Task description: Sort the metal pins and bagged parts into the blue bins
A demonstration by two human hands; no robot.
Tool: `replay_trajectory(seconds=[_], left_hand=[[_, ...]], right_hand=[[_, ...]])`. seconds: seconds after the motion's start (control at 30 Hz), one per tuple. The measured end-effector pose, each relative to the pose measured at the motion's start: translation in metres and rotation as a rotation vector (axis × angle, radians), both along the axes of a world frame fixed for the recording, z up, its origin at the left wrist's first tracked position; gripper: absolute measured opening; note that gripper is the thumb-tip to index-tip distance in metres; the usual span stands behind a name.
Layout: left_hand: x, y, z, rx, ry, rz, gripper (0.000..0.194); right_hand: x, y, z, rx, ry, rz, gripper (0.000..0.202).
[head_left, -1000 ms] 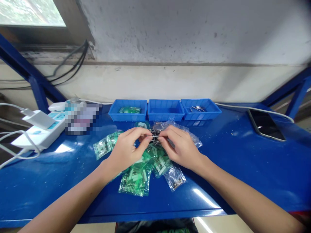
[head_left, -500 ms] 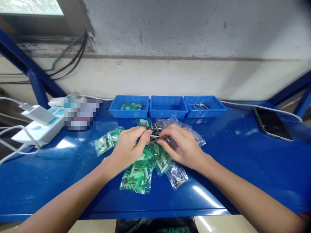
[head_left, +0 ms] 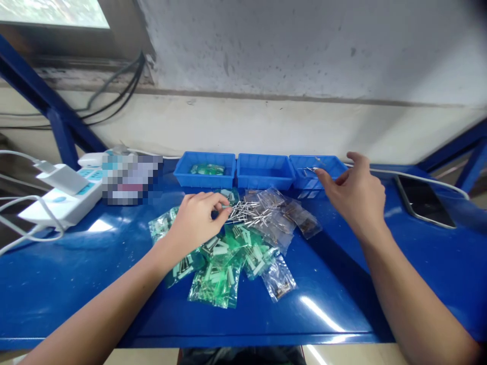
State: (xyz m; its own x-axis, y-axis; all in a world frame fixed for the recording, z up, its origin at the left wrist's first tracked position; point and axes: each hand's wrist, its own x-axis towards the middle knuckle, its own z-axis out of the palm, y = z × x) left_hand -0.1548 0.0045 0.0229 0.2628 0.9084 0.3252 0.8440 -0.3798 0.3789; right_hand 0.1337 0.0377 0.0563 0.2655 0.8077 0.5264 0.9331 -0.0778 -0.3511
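My left hand (head_left: 201, 215) pinches thumb and forefinger together at the left edge of a heap of thin silver blind rivets (head_left: 249, 212). A slim metal end, apparently one rivet, shows between those fingertips. Over the front edge of the right blue bin (head_left: 335, 165), my right hand (head_left: 355, 190) has its thumb and fingers apart. A few rivets (head_left: 312, 170) lie in that bin close to the thumb tip; part of its inside is hidden by the hand. Green bags (head_left: 216, 281) with white plugs and screws lie in front of the heap.
A middle blue bin (head_left: 264, 177) and a left blue bin (head_left: 205, 180) with green bags stand beside the right one. Clear bags (head_left: 279, 279) lie among the pile. A white power strip (head_left: 64, 200) is at left, a phone (head_left: 424, 200) at right.
My right hand has left the heap and moved right and away to the right bin, its fingers spreading. My left hand stays near the heap, slightly left, uncovering the rivets.
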Motion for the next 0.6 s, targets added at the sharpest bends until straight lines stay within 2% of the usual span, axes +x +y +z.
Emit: replay_trajectory(seconds=[0.03,0.1,0.27,0.37,0.47,0.6], left_hand=[[0.002,-0.001,-0.001,0.009,0.025,-0.002,0.011],[0.006,-0.002,-0.004,0.026,0.067,-0.004,0.012],[0.010,-0.001,-0.008,0.033,0.132,0.015,0.013],[0.009,0.000,-0.008,0.042,0.147,0.021,0.014],[0.007,-0.001,-0.003,0.022,0.110,0.007,0.011],[0.004,-0.008,0.012,-0.035,-0.004,-0.002,0.009]], right_hand=[[0.001,-0.001,0.001,-0.055,0.005,-0.012,0.069],[-0.008,-0.006,-0.001,-0.092,0.016,0.054,0.069],[-0.052,-0.026,-0.016,-0.238,0.016,0.420,0.060],[-0.065,-0.031,-0.027,-0.306,-0.030,0.557,0.056],[-0.066,-0.032,-0.033,-0.292,-0.029,0.638,0.052],[-0.063,-0.032,-0.031,-0.181,0.041,0.723,0.044]])
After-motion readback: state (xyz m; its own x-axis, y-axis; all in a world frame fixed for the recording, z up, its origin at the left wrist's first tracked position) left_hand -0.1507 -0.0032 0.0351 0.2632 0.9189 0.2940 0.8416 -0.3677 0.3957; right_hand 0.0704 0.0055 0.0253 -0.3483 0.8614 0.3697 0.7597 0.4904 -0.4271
